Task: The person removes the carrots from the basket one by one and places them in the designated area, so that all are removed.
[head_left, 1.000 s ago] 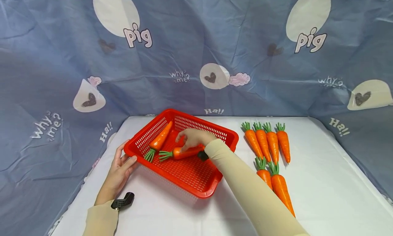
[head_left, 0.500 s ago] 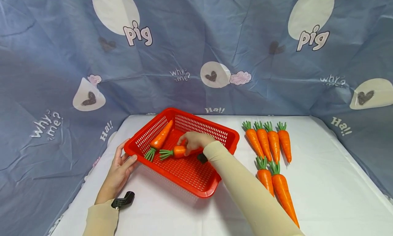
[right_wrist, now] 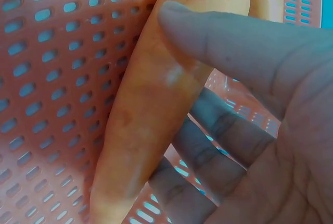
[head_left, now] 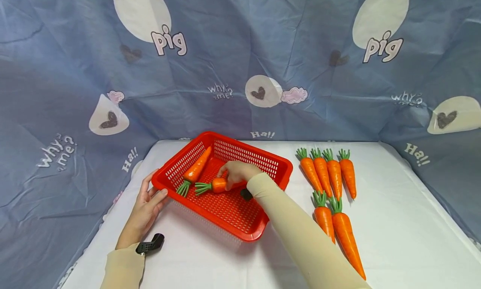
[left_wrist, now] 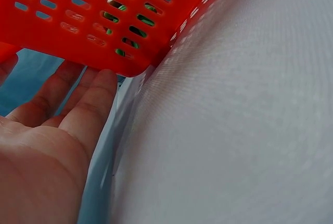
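Observation:
A red plastic basket [head_left: 210, 214] with slotted walls stands angled on the table. My left hand [head_left: 144, 211] holds its near left corner, thumb on one side of the corner and fingers on the other; the left wrist view has fingertips against the rim. Inside, my right hand [head_left: 240, 173] grips a carrot [head_left: 218, 185] with green stalks pointing left. In the right wrist view its thumb lies across the carrot [right_wrist: 151, 99], with fingers along the other side. The carrot's pointed half is hidden by the hand in the head view. Another carrot [head_left: 197, 168] lies along the basket's left wall.
Several carrots lie right of the basket: a back row [head_left: 334, 176] side by side, and two nearer ones, a carrot [head_left: 325, 220] partly behind the right sleeve and a carrot [head_left: 347, 239] beside it. Patterned blue cloth [head_left: 225, 63] rises behind and beside the white table [head_left: 406, 222].
My right hand's fingers, looser over the carrot before, have come together on it and moved slightly right. Both the left hand and the basket stay in place.

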A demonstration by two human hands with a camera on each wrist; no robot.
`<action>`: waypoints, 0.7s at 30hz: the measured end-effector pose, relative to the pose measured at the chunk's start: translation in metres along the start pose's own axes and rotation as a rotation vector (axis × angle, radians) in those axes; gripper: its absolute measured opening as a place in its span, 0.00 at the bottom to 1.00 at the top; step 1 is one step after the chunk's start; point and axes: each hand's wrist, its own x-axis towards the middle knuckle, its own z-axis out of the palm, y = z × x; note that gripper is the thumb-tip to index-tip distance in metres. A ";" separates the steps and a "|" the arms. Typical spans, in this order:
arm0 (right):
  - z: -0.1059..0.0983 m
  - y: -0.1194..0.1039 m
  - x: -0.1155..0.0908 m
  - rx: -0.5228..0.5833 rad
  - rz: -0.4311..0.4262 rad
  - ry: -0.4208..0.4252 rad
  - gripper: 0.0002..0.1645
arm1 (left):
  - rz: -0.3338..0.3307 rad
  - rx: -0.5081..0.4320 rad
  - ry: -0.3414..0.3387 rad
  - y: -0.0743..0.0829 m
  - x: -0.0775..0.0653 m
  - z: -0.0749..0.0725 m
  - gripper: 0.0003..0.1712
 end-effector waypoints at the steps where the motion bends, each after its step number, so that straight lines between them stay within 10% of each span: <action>1: 0.000 0.000 0.000 0.003 0.002 0.000 0.26 | 0.000 0.002 -0.001 0.000 0.000 0.000 0.40; 21: 0.000 -0.008 -0.002 -0.120 0.005 0.020 0.27 | -0.022 0.005 0.007 0.000 0.001 -0.002 0.41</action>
